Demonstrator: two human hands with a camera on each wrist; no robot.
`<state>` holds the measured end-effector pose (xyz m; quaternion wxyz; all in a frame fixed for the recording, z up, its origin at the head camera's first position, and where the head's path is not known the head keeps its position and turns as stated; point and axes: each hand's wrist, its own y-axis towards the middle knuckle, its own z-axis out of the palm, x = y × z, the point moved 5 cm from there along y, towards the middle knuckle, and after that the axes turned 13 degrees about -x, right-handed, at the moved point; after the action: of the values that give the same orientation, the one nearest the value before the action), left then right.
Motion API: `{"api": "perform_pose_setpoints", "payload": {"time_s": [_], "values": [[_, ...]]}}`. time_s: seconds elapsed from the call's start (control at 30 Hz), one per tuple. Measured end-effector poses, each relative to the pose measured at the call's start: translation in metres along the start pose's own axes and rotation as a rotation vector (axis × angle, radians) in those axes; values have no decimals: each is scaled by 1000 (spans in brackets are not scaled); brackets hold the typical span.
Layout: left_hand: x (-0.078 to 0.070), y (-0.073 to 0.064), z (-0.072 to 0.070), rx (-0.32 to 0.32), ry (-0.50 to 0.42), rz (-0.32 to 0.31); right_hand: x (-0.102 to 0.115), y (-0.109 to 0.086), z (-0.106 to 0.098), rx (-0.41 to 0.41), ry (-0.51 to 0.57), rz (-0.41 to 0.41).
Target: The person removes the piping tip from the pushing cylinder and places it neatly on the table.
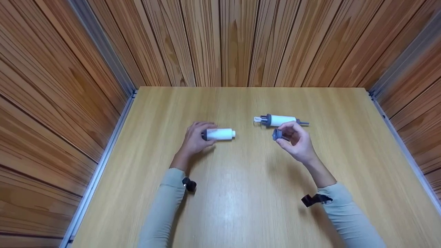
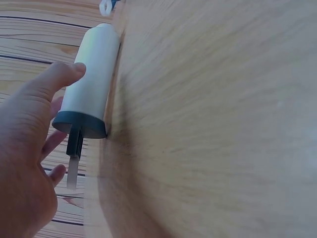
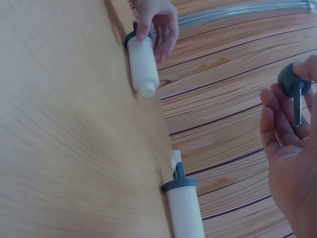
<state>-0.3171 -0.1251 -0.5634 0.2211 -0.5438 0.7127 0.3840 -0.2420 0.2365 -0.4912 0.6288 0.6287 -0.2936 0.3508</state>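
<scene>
A white cylinder (image 1: pixel 222 134) with a dark grey end cap (image 2: pixel 79 124) lies on its side on the table. A dark stem with a pale tip sticks out of that cap. My left hand (image 1: pixel 194 139) grips the capped end, thumb on the near side and fingers beyond. The bare end, a short white neck, points right. In my right hand (image 1: pixel 299 143) a dark grey rounded cap with a thin spout (image 3: pixel 291 79) is pinched between thumb and fingers, above the table. Just behind that hand lies a second white cylinder (image 1: pixel 282 120), with grey ends and a pale loop.
The wooden table (image 1: pixel 220 193) has a light, smooth top. Wood-plank walls (image 1: pixel 234 44) stand behind it and at both sides, with grey metal rails (image 1: pixel 103 168) along the side edges. Each wrist wears a small black camera (image 1: pixel 189 185).
</scene>
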Motion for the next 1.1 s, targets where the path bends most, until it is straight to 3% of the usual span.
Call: {"api": "perform_pose_setpoints", "payload": {"time_s": [0.4,0.77,1.1], "values": [[-19,-5,-13,-64,-122,69,-14,-1,-5,-8,-30,17],[-41,-7,-21,-101,-194,92,-22,-3,-6,-48,-63,35],[-66,-7,-21,-129,-230,180,-27,-4,-2,-111,-38,69]]}}
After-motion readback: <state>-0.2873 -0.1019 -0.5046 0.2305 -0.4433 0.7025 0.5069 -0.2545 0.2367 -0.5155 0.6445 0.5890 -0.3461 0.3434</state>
